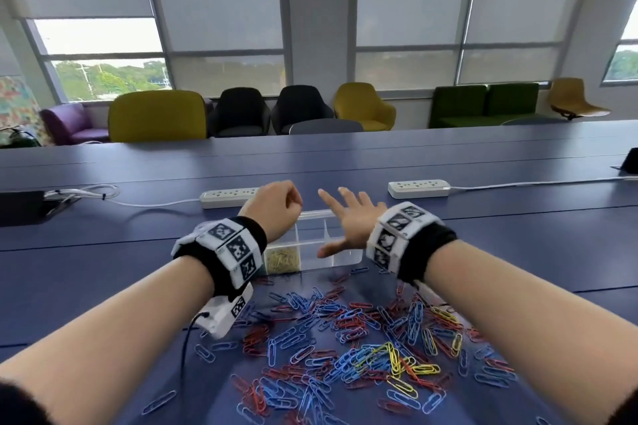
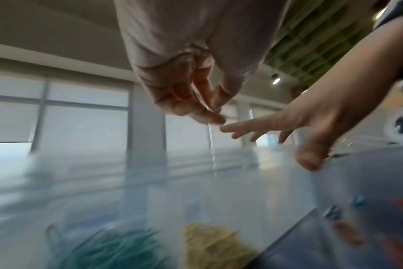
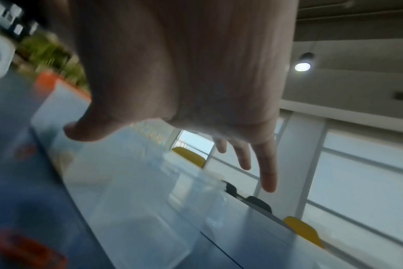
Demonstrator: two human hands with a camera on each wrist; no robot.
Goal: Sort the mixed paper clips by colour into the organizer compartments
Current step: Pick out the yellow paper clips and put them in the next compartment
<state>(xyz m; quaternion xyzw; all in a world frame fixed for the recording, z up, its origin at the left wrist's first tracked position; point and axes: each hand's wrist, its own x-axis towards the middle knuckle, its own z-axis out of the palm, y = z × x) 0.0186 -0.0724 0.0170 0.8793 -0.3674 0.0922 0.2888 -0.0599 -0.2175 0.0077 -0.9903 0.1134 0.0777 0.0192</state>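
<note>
Fingers (image 1: 348,198) spread above clear organizer (image 1: 340,257), yellow clips (image 1: 281,260) inside

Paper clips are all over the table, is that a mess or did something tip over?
Nothing has tipped over. The clear organizer stands upright, with yellow clips inside one compartment. The loose paper clips in front are the unsorted pile of red, blue and yellow. Nothing looks broken.

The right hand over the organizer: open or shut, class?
Open. The right hand spreads straight fingers above the clear organizer, holding nothing.
</note>
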